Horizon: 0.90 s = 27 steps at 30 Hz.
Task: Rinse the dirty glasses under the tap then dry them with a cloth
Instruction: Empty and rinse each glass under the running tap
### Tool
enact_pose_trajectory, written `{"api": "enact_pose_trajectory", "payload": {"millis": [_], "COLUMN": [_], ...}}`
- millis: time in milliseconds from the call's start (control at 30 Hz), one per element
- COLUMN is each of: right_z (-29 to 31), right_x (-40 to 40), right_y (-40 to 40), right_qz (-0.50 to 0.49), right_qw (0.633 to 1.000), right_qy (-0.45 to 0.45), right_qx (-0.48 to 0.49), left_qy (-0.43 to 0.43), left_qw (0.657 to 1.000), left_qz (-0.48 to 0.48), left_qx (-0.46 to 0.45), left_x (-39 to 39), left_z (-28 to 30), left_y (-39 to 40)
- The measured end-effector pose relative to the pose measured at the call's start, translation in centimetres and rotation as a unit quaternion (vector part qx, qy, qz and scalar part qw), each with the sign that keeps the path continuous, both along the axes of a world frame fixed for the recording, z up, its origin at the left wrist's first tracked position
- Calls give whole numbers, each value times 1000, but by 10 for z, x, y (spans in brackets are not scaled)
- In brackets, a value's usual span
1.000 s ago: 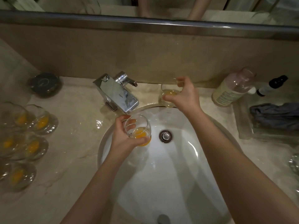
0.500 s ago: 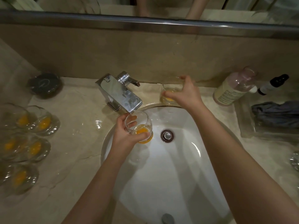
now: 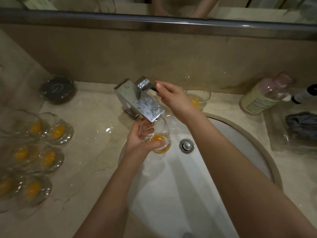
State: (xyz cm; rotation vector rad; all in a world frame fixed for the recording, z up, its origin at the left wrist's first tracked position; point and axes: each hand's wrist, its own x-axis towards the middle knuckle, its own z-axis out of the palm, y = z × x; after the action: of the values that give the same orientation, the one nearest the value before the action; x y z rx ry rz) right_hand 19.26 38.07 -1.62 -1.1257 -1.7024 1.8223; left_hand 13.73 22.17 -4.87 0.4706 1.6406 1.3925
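Over the white oval basin (image 3: pixel 180 194), my left hand (image 3: pixel 139 143) curls its fingers round a clear stemless glass with orange dregs (image 3: pixel 157 137), its mouth just under the square chrome tap (image 3: pixel 140 102). My right hand (image 3: pixel 171 98) pinches the tap's lever (image 3: pixel 145 84). A second dirty glass (image 3: pixel 199 98) stands on the marble desk (image 3: pixel 89 134) behind my right wrist; more orange-stained glasses (image 3: pixel 34 152) crowd the left, and a dark cloth (image 3: pixel 301 122) lies in a clear tray at right.

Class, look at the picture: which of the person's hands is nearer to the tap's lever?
The right hand: it grips the tap lever itself. The left hand is lower, under the spout, holding a glass over the basin.
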Motion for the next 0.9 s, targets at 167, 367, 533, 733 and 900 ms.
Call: {"api": "enact_pose_trajectory", "payload": {"millis": [167,367,533,733,900], "right_z": [-5,-6,-7,-8,-12], "right_x": [-5,-11,-13,-13,-10], "right_y": [-1,-1,3,7,5], "right_qz": [5,-24,-35,-31,-41], "right_qw": [998,995,997,998,999], "right_qy": [10,2,18,30,19], "right_qx": [57,98,68,44,27], "left_qy": [-29,-32,-22,-14,-12], "left_qw": [1000,999,1000,1000,1000], "left_qz": [-2,3,3,-1,-1], "left_qx": [12,15,13,20,23], "left_x": [1,3,0,0,-1], "left_z": [-3,-5,-7,-6,-7], "left_y": [2,5,6,9,10]}}
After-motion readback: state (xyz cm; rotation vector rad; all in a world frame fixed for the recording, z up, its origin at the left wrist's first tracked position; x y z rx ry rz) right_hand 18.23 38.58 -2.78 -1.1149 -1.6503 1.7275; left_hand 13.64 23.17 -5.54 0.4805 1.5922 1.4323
